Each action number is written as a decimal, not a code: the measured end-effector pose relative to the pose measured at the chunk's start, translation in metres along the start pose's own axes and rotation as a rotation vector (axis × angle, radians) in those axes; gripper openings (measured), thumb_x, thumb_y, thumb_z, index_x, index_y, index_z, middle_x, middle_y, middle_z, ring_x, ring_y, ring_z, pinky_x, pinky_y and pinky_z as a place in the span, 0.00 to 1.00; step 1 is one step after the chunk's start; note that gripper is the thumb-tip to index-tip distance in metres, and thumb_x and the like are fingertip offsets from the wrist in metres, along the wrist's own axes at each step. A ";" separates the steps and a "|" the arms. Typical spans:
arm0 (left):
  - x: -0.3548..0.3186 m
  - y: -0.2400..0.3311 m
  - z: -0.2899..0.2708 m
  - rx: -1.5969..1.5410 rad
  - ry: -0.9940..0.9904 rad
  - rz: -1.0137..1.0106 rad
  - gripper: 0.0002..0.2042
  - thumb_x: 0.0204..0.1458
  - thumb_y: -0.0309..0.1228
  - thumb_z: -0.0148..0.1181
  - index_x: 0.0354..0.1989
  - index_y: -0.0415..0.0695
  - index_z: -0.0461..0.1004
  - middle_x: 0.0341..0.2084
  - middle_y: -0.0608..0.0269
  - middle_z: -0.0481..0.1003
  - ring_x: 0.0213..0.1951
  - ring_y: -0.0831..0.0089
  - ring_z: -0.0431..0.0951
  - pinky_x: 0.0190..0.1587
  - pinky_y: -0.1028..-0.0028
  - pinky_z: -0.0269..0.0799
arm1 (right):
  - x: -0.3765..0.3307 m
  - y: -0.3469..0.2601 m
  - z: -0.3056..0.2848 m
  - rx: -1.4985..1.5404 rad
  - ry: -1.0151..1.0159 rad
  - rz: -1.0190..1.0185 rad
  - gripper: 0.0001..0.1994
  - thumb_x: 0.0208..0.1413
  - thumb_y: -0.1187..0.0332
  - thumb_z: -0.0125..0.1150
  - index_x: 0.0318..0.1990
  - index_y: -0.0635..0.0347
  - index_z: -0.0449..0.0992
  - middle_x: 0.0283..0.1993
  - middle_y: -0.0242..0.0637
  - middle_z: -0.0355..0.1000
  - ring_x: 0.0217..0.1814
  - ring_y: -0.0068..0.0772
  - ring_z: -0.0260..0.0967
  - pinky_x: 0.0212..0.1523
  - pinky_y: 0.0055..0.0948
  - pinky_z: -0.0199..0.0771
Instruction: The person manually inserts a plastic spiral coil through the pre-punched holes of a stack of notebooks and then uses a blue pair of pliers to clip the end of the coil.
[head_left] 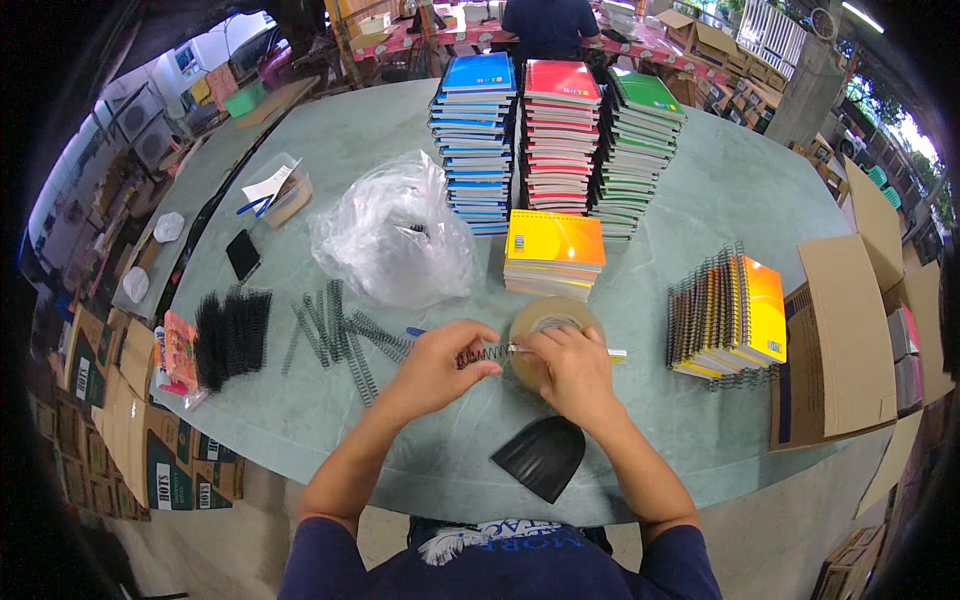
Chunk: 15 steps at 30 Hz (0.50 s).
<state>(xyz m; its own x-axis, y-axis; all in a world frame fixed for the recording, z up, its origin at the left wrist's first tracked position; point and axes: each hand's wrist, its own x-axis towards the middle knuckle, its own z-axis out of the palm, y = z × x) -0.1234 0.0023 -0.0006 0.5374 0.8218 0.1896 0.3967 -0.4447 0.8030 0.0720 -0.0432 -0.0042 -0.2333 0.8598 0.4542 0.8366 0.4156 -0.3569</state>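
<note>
In front of me my left hand (440, 365) pinches a dark spiral binding coil (490, 353), which stretches level toward the right. My right hand (572, 365) grips a thin white stick (612, 353) whose ends show on both sides of the fingers; its left tip meets the coil. Whether the stick runs inside the coil is too small to tell. Under the right hand lies a large roll of clear tape (592, 312). Loose coils (335, 320) are spread beside my left hand, near a blue pen (415, 331). A black dome-shaped piece (540, 458) lies below my right hand.
Tall stacks of blue (475, 150), red (560, 140) and green notebooks (640, 150) stand behind yellow ones (553, 250). Coil-bound yellow notebooks (725, 315) sit right, by an open carton (840, 340). Left are a plastic bag (395, 235), a phone (242, 255) and bundled coils (232, 335).
</note>
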 end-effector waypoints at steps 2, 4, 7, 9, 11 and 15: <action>-0.001 0.000 0.002 0.074 0.072 0.123 0.12 0.49 0.32 0.61 0.40 0.40 0.74 0.23 0.62 0.73 0.24 0.75 0.70 0.29 0.77 0.67 | 0.001 -0.001 0.002 0.040 0.039 -0.015 0.11 0.42 0.72 0.59 0.37 0.52 0.76 0.32 0.31 0.72 0.38 0.33 0.69 0.41 0.34 0.61; 0.001 -0.004 0.002 0.047 0.004 0.096 0.10 0.51 0.33 0.57 0.35 0.38 0.73 0.22 0.59 0.72 0.24 0.66 0.72 0.30 0.70 0.68 | 0.002 -0.001 0.000 0.057 0.035 -0.015 0.11 0.43 0.72 0.60 0.37 0.52 0.76 0.32 0.31 0.72 0.38 0.33 0.69 0.41 0.34 0.61; 0.003 -0.008 0.001 -0.093 -0.112 -0.146 0.09 0.51 0.32 0.56 0.34 0.39 0.72 0.23 0.57 0.72 0.27 0.62 0.72 0.31 0.68 0.67 | 0.004 -0.002 -0.004 0.088 -0.001 -0.006 0.09 0.43 0.72 0.60 0.36 0.53 0.75 0.32 0.32 0.73 0.38 0.34 0.69 0.41 0.35 0.61; 0.000 -0.008 0.006 -0.059 -0.035 -0.098 0.09 0.52 0.33 0.56 0.34 0.40 0.72 0.23 0.55 0.73 0.27 0.59 0.73 0.31 0.67 0.68 | 0.004 -0.002 -0.002 0.094 -0.033 -0.002 0.09 0.43 0.72 0.59 0.36 0.53 0.75 0.32 0.33 0.73 0.38 0.35 0.69 0.41 0.35 0.61; -0.002 -0.010 0.011 -0.026 0.043 -0.047 0.09 0.52 0.34 0.55 0.34 0.41 0.72 0.23 0.54 0.73 0.28 0.56 0.73 0.32 0.65 0.68 | 0.002 -0.002 0.005 0.091 -0.044 0.018 0.09 0.43 0.73 0.59 0.35 0.54 0.74 0.32 0.36 0.73 0.38 0.38 0.69 0.41 0.37 0.62; 0.008 0.002 0.012 0.118 0.090 0.017 0.08 0.52 0.33 0.55 0.36 0.42 0.73 0.25 0.54 0.73 0.28 0.60 0.73 0.33 0.68 0.68 | -0.002 0.007 0.000 0.063 -0.038 0.036 0.08 0.46 0.71 0.58 0.36 0.55 0.74 0.33 0.39 0.73 0.38 0.40 0.70 0.41 0.39 0.63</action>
<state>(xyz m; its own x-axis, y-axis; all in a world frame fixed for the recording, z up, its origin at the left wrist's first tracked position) -0.1097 0.0039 -0.0043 0.4779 0.8401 0.2565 0.4757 -0.4931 0.7284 0.0787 -0.0418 -0.0073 -0.2234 0.8848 0.4090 0.8123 0.4009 -0.4236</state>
